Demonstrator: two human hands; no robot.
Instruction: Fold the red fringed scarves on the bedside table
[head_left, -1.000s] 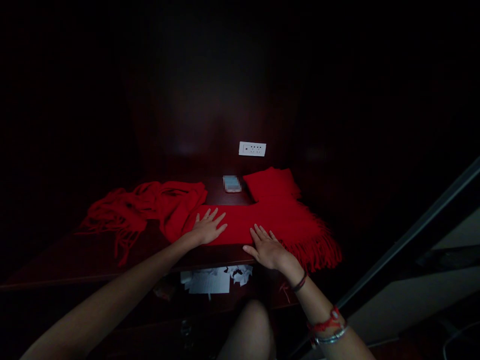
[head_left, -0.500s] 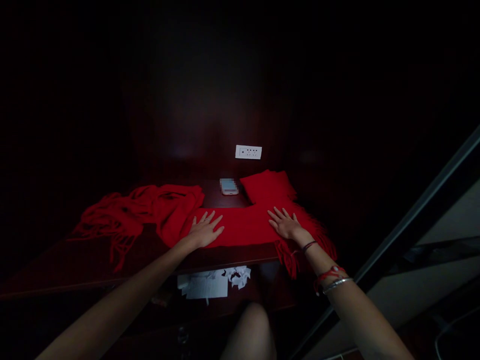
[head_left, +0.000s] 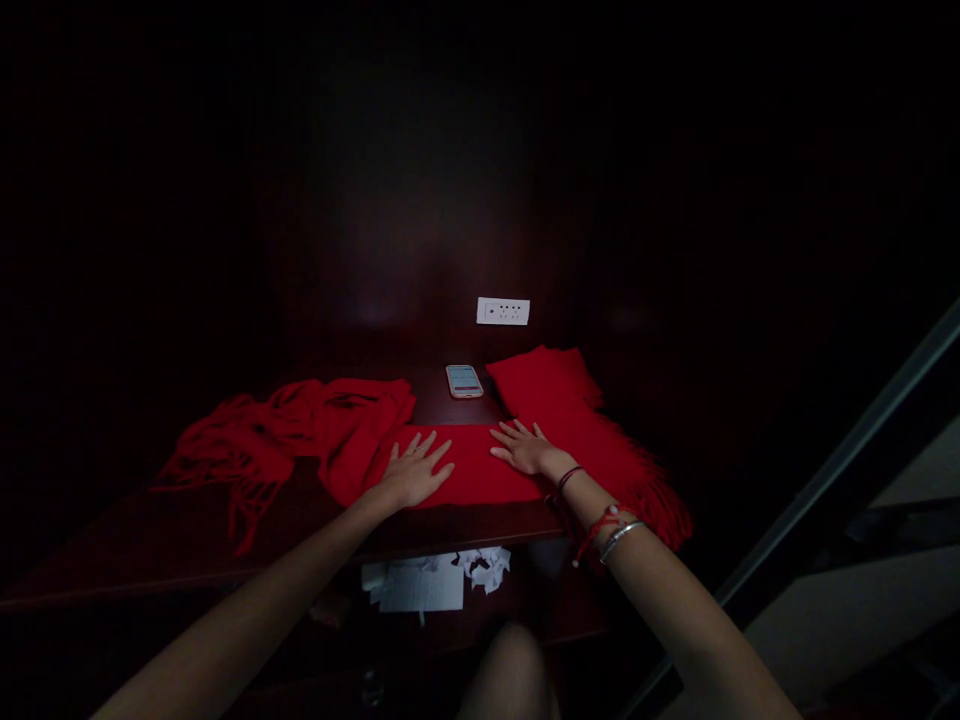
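A red fringed scarf (head_left: 480, 464) lies across a dark wooden shelf. Its middle stretch is flat, the left part is bunched up with loose tassels, and the right part is folded over with fringe hanging toward the right. My left hand (head_left: 416, 470) rests palm down on the flat stretch, fingers spread, beside the bunched part. Also palm down on the scarf, with fingers apart, is my right hand (head_left: 525, 447), near the folded part. A ring shows on the left hand; bracelets circle the right wrist. Neither hand grips the fabric.
Behind the scarf a phone (head_left: 464, 381) lies on the shelf (head_left: 187, 535), its screen lit. A white socket panel (head_left: 503, 311) is set in the back wall. Papers (head_left: 421, 585) and crumpled paper (head_left: 487, 568) sit on a lower level. A pale-edged frame (head_left: 847, 460) slants at the right.
My right hand has slid left along the scarf, closer to my left hand. The left hand keeps its place on the fabric. The whole view has shifted slightly.
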